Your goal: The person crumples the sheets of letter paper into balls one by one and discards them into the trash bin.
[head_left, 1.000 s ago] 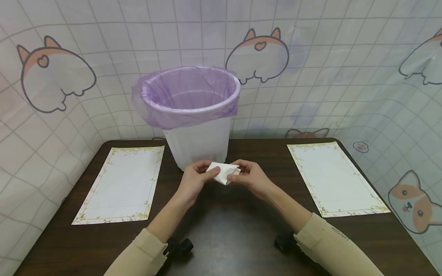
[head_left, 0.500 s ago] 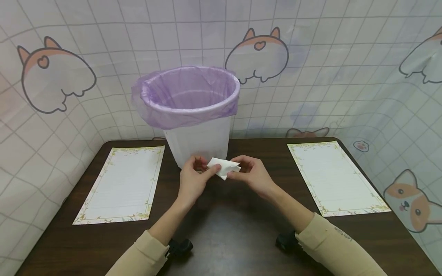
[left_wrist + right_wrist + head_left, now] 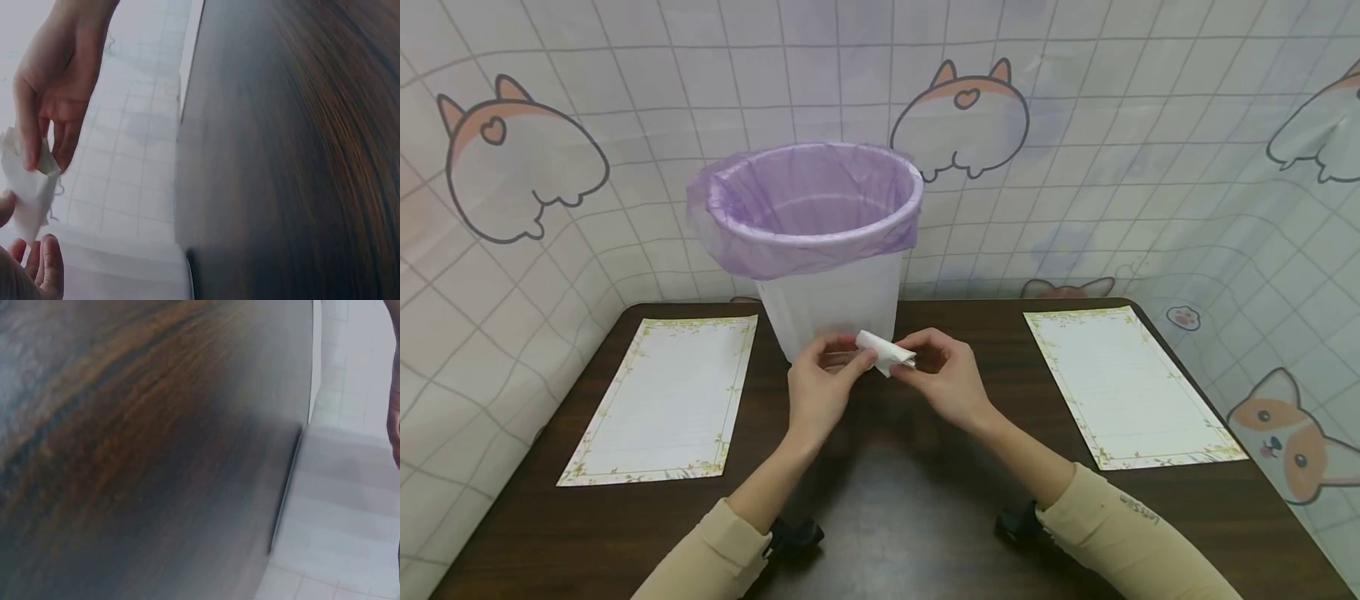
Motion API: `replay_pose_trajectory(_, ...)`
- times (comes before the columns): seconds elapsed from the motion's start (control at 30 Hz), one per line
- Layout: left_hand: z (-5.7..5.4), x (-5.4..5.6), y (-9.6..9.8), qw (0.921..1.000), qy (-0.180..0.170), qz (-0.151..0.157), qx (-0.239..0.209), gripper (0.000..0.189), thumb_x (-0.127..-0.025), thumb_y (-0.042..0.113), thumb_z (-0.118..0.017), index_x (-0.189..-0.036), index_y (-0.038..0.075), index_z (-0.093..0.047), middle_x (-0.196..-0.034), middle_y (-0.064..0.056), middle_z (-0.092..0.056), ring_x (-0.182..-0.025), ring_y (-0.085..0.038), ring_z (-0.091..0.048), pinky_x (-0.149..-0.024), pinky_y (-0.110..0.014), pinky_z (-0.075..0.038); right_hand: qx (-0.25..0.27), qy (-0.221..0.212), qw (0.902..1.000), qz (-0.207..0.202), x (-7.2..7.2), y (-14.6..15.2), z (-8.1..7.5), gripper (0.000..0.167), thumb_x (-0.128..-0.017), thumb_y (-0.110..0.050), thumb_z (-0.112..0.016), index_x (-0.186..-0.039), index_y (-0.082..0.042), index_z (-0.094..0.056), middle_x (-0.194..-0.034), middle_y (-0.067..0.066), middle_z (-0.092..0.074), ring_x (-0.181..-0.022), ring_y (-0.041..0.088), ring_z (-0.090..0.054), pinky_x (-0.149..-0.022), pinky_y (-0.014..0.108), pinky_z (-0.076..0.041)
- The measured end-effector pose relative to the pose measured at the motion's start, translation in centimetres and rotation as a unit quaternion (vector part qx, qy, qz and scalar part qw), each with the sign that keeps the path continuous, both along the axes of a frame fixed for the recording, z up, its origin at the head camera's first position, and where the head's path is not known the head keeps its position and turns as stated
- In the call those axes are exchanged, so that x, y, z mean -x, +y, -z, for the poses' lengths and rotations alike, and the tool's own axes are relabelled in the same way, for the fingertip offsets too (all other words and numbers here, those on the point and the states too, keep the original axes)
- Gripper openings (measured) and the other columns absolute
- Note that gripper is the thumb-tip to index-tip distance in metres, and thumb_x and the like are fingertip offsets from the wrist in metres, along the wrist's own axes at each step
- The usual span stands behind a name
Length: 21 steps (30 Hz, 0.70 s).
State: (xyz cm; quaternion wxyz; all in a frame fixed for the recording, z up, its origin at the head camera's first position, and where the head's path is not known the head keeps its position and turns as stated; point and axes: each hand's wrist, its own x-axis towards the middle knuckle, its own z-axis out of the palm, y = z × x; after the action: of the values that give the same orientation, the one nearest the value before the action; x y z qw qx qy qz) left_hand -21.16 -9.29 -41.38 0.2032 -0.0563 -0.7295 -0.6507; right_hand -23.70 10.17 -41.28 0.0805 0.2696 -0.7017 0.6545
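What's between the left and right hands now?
A folded white paper, held by both the left hand and right hand; it shows in the head and left wrist views.

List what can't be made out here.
Inside of the white paper: head view, hidden by its folds.
Floor of the bin: head view, hidden by its near wall.
Left hand: left wrist view, cut off at bottom left.
Lettering on right sleeve: head view, too small.

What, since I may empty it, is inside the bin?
Only purple liner shows inside the bin; its near rim hides the bottom, so anything lying there cannot be seen.
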Motion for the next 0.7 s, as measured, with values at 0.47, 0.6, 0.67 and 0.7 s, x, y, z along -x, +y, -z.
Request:
replay_pose_trajectory(0.47, -0.5, -0.8, 1.1, 0.9885, -0.083, 0.067, -0.107, 0.046, -0.087, 0.003, -0.082, -0.13, -0.002, -0.067, -0.127, -0.014, -0.066, -0.115, -0.031, -0.063, -0.093, -0.033, -0.055, -0.038, 0.131, 0.9886, 0.064, -2.3, -1.0, -2.5, 0.022, -0.079, 0.02, -0.076, -0.098, 0.009, -0.07, -0.096, 0.019, -0.067, -0.088, 0.027, -0.07, -0.081, 0.031, -0.059)
replay_pose_trajectory(0.6, -0.7, -0.8, 1.4, 0.9713, -0.102, 0.102, -0.189, 0.045, -0.092, -0.002, -0.076, -0.133, -0.007, -0.06, -0.13, -0.019, -0.059, -0.11, -0.029, -0.067, -0.092, -0.036, -0.056, -0.046, 0.155, 0.9851, 0.058, -2.0, -1.0, -2.2, 0.025, -0.077, 0.023, -0.075, -0.098, 0.01, -0.071, -0.097, 0.021, -0.067, -0.091, 0.028, -0.068, -0.08, 0.035, -0.06)
replay_pose_trajectory(0.67, -0.8, -0.7, 1.5, 0.9603, -0.11, 0.114, -0.229, 0.043, -0.094, -0.004, -0.072, -0.133, -0.01, -0.055, -0.13, -0.021, -0.053, -0.104, -0.028, -0.069, -0.091, -0.04, -0.057, -0.059, 0.171, 0.9818, 0.057, -1.5, -0.9, -1.5, 0.028, -0.076, 0.023, -0.076, -0.099, 0.008, -0.072, -0.098, 0.02, -0.068, -0.092, 0.028, -0.068, -0.08, 0.036, -0.06)
replay_pose_trajectory(0.7, -0.8, -0.7, 1.5, 0.9559, -0.114, 0.116, -0.245, 0.043, -0.094, -0.004, -0.071, -0.133, -0.012, -0.053, -0.129, -0.021, -0.051, -0.101, -0.026, -0.069, -0.091, -0.041, -0.057, -0.067, 0.177, 0.9803, 0.055, -1.2, -0.9, -1.2, 0.03, -0.075, 0.023, -0.077, -0.099, 0.006, -0.073, -0.099, 0.018, -0.069, -0.091, 0.027, -0.068, -0.079, 0.036, -0.06)
